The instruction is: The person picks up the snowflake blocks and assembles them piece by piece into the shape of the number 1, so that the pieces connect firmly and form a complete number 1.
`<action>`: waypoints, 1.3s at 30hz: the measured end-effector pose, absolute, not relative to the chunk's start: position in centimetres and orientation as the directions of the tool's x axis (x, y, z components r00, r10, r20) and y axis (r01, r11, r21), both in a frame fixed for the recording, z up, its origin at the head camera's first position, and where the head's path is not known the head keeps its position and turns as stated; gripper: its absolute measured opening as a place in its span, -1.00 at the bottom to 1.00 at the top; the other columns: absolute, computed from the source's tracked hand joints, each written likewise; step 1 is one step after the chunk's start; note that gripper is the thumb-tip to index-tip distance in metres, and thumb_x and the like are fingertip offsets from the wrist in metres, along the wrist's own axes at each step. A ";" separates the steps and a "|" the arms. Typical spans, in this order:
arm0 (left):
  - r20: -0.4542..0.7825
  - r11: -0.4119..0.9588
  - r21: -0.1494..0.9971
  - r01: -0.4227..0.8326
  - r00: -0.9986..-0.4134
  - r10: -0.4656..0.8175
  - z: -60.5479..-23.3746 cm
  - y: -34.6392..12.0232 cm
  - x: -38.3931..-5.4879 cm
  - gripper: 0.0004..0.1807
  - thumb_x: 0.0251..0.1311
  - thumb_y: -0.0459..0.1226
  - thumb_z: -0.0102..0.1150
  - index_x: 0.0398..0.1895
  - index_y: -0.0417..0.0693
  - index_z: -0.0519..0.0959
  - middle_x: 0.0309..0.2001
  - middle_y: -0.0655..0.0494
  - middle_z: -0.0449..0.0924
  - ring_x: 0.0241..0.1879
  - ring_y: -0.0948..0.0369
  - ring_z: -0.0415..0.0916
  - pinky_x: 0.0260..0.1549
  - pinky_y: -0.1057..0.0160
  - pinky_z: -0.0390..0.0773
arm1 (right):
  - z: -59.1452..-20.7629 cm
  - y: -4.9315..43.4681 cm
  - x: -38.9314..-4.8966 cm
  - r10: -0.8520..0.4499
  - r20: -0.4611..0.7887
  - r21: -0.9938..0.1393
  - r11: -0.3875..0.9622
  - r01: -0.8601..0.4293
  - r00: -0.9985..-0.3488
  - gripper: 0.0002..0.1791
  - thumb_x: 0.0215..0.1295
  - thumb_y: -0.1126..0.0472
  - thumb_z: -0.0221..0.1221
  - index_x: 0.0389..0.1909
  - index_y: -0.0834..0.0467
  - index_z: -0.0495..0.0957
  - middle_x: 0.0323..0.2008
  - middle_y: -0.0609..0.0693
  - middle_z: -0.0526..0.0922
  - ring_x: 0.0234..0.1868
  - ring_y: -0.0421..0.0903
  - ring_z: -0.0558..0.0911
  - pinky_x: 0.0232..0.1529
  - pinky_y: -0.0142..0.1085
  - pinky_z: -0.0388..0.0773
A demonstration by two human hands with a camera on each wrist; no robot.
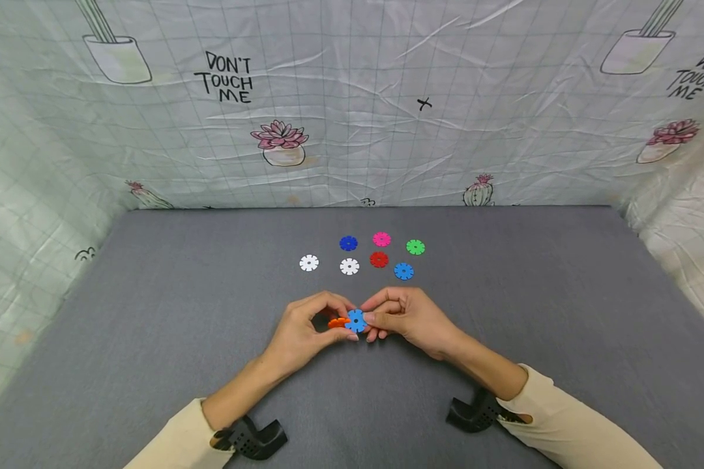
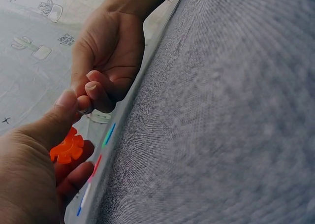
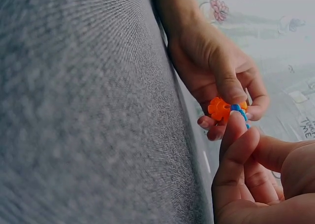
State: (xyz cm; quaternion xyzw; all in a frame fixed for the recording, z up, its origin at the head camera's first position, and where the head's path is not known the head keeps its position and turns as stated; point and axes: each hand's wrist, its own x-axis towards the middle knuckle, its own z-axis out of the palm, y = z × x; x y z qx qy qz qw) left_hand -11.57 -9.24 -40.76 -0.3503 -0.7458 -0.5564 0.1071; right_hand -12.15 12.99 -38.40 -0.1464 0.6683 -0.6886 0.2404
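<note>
Pinching the blue disc [image 1: 356, 320] at its right edge between thumb and fingers of the right hand [image 1: 412, 320]. Curling the fingers of the left hand [image 1: 297, 331] round the orange disc [image 1: 336, 323], just left of the blue one and set crosswise to it; hard to tell whether slotted together. Holding both between the hands above the desk [image 1: 211, 260], nearer than the seven loose discs [image 1: 379, 260].

The head view is bright; the 2 wrist views are dimmer, the grey tabletop [image 2: 246, 150] blurred lower right in the left wrist's.
</note>
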 end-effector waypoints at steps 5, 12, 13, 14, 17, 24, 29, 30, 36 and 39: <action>0.548 0.120 0.763 0.635 -0.734 0.400 -40.8 -9.2 -11.6 -0.71 -0.14 -0.40 0.49 -0.36 -0.07 0.55 -0.24 0.08 0.67 -0.31 0.22 0.59 -0.34 0.31 0.57 | -38.1 13.1 -12.3 -0.529 -0.122 -0.992 0.030 0.125 -0.840 -0.74 0.29 0.33 0.21 -0.07 0.41 0.52 -0.37 0.23 0.68 -0.40 0.00 0.69 -0.34 -0.30 0.60; 0.547 0.115 0.763 0.636 -0.731 0.408 -40.9 -9.2 -11.6 -0.71 -0.12 -0.39 0.49 -0.37 -0.06 0.55 -0.24 0.07 0.67 -0.29 0.23 0.61 -0.33 0.31 0.58 | -37.0 14.5 -13.5 -0.392 -0.081 -0.978 0.207 -0.002 -0.916 -0.68 0.27 0.20 0.26 -0.08 0.35 0.56 -0.35 0.21 0.69 -0.43 0.06 0.62 -0.47 -0.29 0.53; 0.547 0.119 0.762 0.637 -0.731 0.408 -41.0 -9.2 -11.6 -0.71 -0.13 -0.39 0.50 -0.37 -0.07 0.55 -0.25 0.07 0.68 -0.29 0.23 0.61 -0.33 0.31 0.59 | -36.9 14.8 -13.7 -0.361 -0.070 -0.972 0.235 -0.018 -0.930 -0.68 0.26 0.18 0.27 -0.09 0.33 0.58 -0.34 0.19 0.69 -0.42 0.09 0.62 -0.48 -0.28 0.53; 0.546 0.122 0.762 0.636 -0.733 0.406 -41.0 -9.2 -11.6 -0.70 -0.15 -0.40 0.50 -0.37 -0.07 0.55 -0.25 0.07 0.68 -0.28 0.22 0.62 -0.33 0.31 0.59 | -36.8 15.0 -13.9 -0.331 -0.056 -0.964 0.264 -0.035 -0.942 -0.68 0.26 0.16 0.28 -0.09 0.31 0.59 -0.32 0.18 0.69 -0.39 0.11 0.62 -0.48 -0.25 0.53; 0.547 0.121 0.763 0.635 -0.734 0.402 -41.2 -9.1 -11.7 -0.68 -0.19 -0.43 0.51 -0.38 -0.09 0.56 -0.26 0.03 0.68 -0.28 0.19 0.63 -0.33 0.29 0.60 | -36.6 15.8 -14.4 -0.247 0.027 -0.920 0.373 -0.120 -0.969 -0.71 0.22 0.14 0.31 -0.11 0.23 0.62 -0.33 0.10 0.69 -0.37 0.07 0.63 -0.47 -0.23 0.53; 0.557 0.090 0.766 0.636 -0.728 0.400 -41.2 -9.1 -11.6 -0.68 -0.19 -0.44 0.51 -0.35 -0.11 0.57 -0.23 0.00 0.69 -0.25 0.17 0.65 -0.28 0.28 0.61 | -37.6 16.9 -15.6 -0.171 0.255 -0.731 0.611 -0.305 -0.952 -0.77 0.15 0.17 0.36 -0.17 0.11 0.67 -0.43 -0.08 0.60 -0.46 -0.13 0.55 -0.47 -0.29 0.48; 0.579 0.079 0.751 0.656 -0.710 0.401 -41.1 -9.1 -11.7 -0.69 -0.13 -0.42 0.49 -0.33 -0.08 0.56 -0.21 0.03 0.69 -0.22 0.18 0.64 -0.28 0.29 0.60 | -39.0 17.5 -16.4 -0.194 0.314 -0.685 0.631 -0.363 -0.929 -0.73 0.10 0.23 0.39 -0.15 0.13 0.67 -0.37 -0.02 0.60 -0.44 -0.14 0.50 -0.46 -0.31 0.44; 0.580 0.077 0.749 0.658 -0.708 0.403 -41.1 -9.1 -11.7 -0.70 -0.13 -0.41 0.49 -0.33 -0.08 0.56 -0.21 0.04 0.69 -0.21 0.19 0.64 -0.28 0.29 0.60 | -39.2 17.5 -16.5 -0.199 0.325 -0.675 0.636 -0.374 -0.925 -0.73 0.09 0.24 0.40 -0.15 0.13 0.67 -0.36 -0.01 0.60 -0.44 -0.15 0.49 -0.46 -0.32 0.43; 0.577 0.083 0.747 0.659 -0.706 0.412 -41.1 -9.1 -11.8 -0.71 -0.11 -0.40 0.49 -0.33 -0.07 0.57 -0.22 0.05 0.69 -0.21 0.19 0.63 -0.28 0.29 0.60 | -40.0 17.6 -16.9 -0.250 0.367 -0.624 0.649 -0.437 -0.896 -0.72 0.08 0.27 0.40 -0.15 0.15 0.67 -0.33 0.00 0.58 -0.44 -0.16 0.45 -0.44 -0.30 0.40; 0.578 0.089 0.744 0.663 -0.704 0.413 -41.2 -9.1 -11.9 -0.71 -0.12 -0.40 0.49 -0.34 -0.06 0.56 -0.23 0.05 0.69 -0.22 0.20 0.63 -0.28 0.30 0.60 | -40.1 17.7 -16.9 -0.265 0.371 -0.610 0.653 -0.449 -0.890 -0.72 0.09 0.28 0.39 -0.14 0.16 0.66 -0.27 0.01 0.58 -0.42 -0.16 0.44 -0.42 -0.29 0.39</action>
